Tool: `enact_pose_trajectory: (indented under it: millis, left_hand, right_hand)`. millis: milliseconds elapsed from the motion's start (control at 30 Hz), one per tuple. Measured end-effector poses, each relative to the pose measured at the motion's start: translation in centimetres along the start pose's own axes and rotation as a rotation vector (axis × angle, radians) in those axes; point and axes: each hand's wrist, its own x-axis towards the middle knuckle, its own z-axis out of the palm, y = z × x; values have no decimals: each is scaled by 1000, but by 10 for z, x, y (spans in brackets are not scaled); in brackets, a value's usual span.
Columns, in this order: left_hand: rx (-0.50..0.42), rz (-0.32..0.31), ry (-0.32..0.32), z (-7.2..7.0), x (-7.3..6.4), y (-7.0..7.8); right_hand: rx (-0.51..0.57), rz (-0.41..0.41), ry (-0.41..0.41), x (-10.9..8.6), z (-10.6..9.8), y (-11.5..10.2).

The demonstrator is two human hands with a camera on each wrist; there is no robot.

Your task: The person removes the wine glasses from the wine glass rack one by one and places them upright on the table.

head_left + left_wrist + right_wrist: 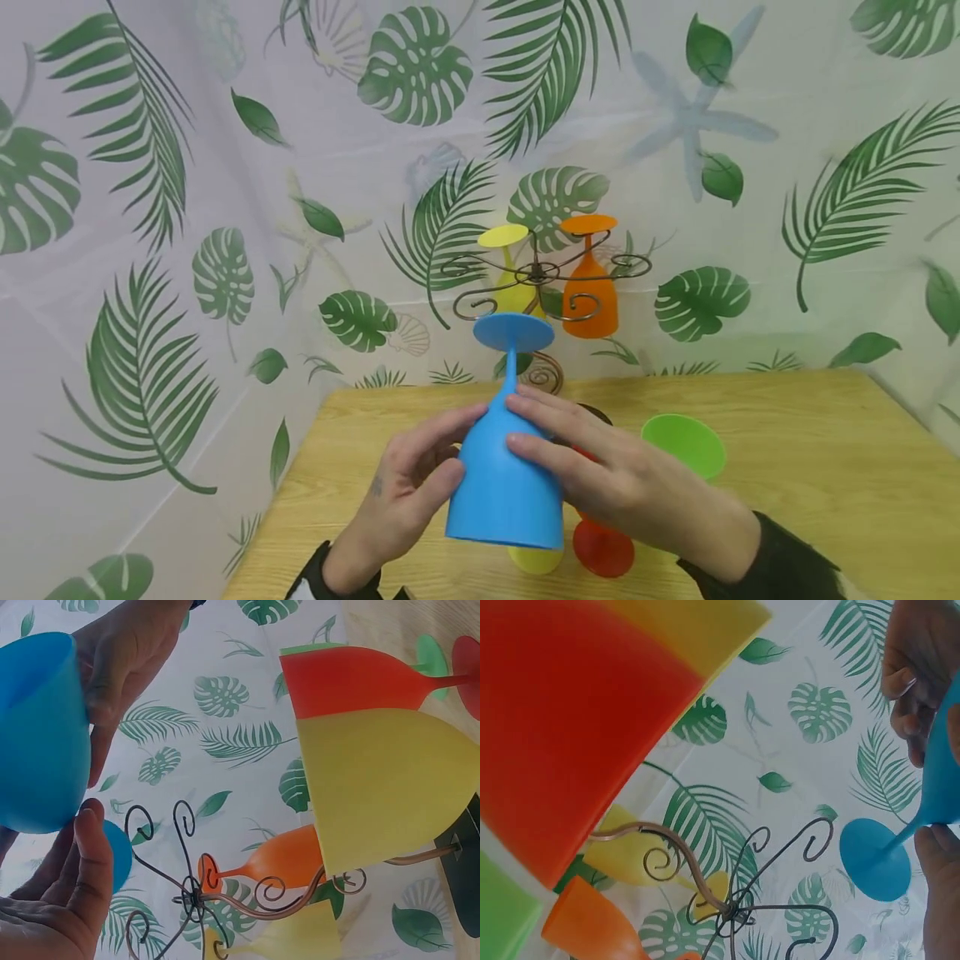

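A blue plastic goblet (506, 483) is held upside down in front of me, its round foot on top and its wide mouth facing down. My left hand (397, 492) grips the left side of the bowl between thumb and fingers. On the other side, my right hand (622, 475) holds the bowl, its fingers laid across the front near the stem; its thumb is hidden. Beyond the blue foot stands a metal scroll rack (536, 272). From its arms hang a yellow goblet (505, 237) and an orange goblet (590, 300), both upside down.
On the wooden table (795, 467), a green goblet (684, 443) stands upright at the right. A red goblet (352, 682) and another yellow goblet (390, 780) stand near my hands, largely covered by them in the head view. A leaf-patterned cloth (285, 167) hangs behind.
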Motion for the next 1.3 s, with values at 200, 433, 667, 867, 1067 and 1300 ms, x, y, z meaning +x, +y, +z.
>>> enact_pose_trajectory:
  millis: [200,433,667,867,1067,1300]
  left_hand:
    - [-8,5,-4,0,2,1]
    - [-7,-13,-5,1,1,3]
    - [39,33,5,3,2,4]
    - [4,69,1,7,4,6]
    - [-8,76,1,7,2,8]
    - [54,126,46,10,1,6]
  right_hand:
    - [118,114,47,-2,2,-8]
    - [268,191,106,0,7,-11]
    - [361,297,128,-2,7,-16]
    - [375,294,170,-7,8,-17]
    - [470,354,198,-14,8,-23]
    - [584,495,133,-18,7,-31]
